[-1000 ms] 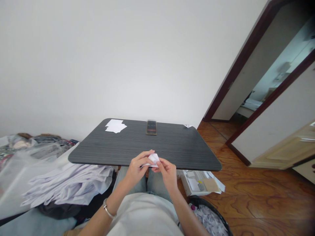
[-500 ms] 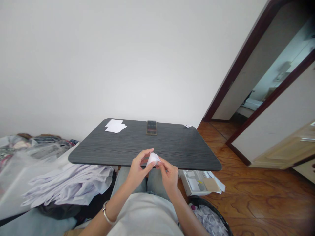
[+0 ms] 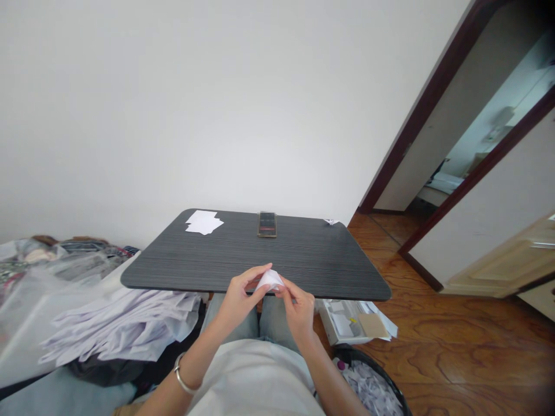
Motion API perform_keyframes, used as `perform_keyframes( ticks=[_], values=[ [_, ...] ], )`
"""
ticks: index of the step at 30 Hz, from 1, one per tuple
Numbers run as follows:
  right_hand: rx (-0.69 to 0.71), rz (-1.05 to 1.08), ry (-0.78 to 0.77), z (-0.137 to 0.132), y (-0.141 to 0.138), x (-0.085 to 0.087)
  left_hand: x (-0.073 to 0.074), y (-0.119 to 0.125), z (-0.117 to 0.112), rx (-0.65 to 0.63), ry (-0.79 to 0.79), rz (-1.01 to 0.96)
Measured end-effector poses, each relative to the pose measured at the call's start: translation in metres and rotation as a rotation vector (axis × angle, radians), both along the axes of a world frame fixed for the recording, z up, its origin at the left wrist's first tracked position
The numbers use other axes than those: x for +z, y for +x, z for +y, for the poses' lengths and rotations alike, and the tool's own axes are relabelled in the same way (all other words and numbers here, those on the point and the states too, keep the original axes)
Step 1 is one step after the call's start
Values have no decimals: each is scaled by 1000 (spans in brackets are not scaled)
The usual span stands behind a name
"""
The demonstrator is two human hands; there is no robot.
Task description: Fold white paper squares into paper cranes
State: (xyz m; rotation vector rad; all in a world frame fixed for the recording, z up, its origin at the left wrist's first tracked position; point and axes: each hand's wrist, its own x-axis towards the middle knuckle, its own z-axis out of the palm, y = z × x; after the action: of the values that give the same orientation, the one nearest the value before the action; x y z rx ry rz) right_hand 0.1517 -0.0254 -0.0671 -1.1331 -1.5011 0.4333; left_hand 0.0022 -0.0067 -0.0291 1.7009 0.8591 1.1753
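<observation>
A small piece of folded white paper point(image 3: 270, 279) is held up between both hands, just over the near edge of the dark table point(image 3: 208, 260). My left hand point(image 3: 241, 294) grips its left side, with the thumb below and the fingers above. The fingertips of my right hand point(image 3: 297, 305) pinch its right corner. Some of the folds are hidden by my fingers. At the table's far left lie several loose white sheets of paper point(image 3: 203, 222). A small folded white paper piece point(image 3: 331, 222) rests near the far right corner.
A phone point(image 3: 267, 225) lies at the table's back middle, by the wall. Below right stand a white box point(image 3: 336, 323) with papers and a black bin point(image 3: 401, 393) holding many paper scraps. A heap of white folded cloth or sheets point(image 3: 125, 326) is at the left.
The folded paper now spreads slightly wider between my fingers. My left hand and forearm have shifted a little to the left; my right hand has barely moved.
</observation>
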Motion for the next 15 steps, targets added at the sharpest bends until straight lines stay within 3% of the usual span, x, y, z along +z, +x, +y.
perform_keyframes(
  ticks=[10,15],
  values=[
    [6,-12,-20,-1,0,-2,3,0,1,40,11,17],
    [22,-36,-31,-1,-1,-5,3,2,0,114,90,94]
  ],
)
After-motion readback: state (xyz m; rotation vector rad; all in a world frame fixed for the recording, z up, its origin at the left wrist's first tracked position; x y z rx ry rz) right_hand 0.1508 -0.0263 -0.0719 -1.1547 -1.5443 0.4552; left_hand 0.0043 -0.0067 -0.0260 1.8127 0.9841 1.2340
